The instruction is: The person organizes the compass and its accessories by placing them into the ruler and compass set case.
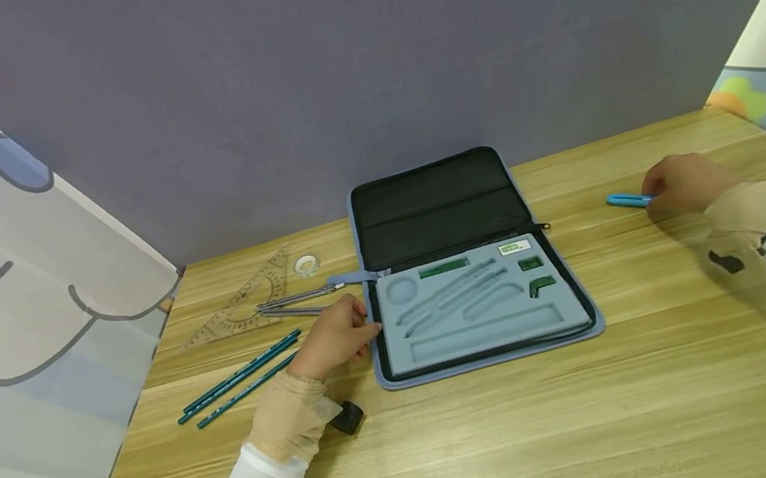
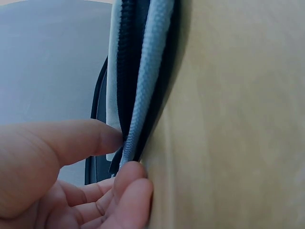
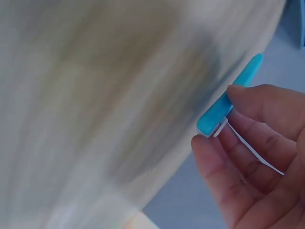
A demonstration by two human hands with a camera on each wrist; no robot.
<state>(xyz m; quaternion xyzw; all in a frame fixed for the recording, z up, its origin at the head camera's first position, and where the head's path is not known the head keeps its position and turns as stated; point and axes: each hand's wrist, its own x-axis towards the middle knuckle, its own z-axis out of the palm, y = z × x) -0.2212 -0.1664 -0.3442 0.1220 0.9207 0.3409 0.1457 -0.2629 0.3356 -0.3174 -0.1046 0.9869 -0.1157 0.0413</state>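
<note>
My left hand point(image 1: 338, 333) is at the left edge of an open zip-up stationery case point(image 1: 493, 367). In the left wrist view, its thumb point(image 2: 97, 136) and fingers pinch the case's zipped, piped edge point(image 2: 150, 67). A light grey tray point(image 1: 487, 337) with shaped recesses lies in the case; a white and green eraser point(image 1: 515, 247) sits in one slot. Far to the right, my right hand point(image 1: 686, 183) holds a slim blue utility knife point(image 1: 626, 200) between thumb and fingers. The right wrist view shows the knife's blue body point(image 3: 240, 81) and a thin white strand beside it.
Left of the case lie a pair of compasses point(image 1: 297, 296), a clear set square point(image 1: 249, 302), a small tape roll point(image 1: 306, 265) and several green pencils point(image 1: 241, 373). The case's black lid point(image 1: 434, 205) lies back near the grey wall point(image 1: 357, 83).
</note>
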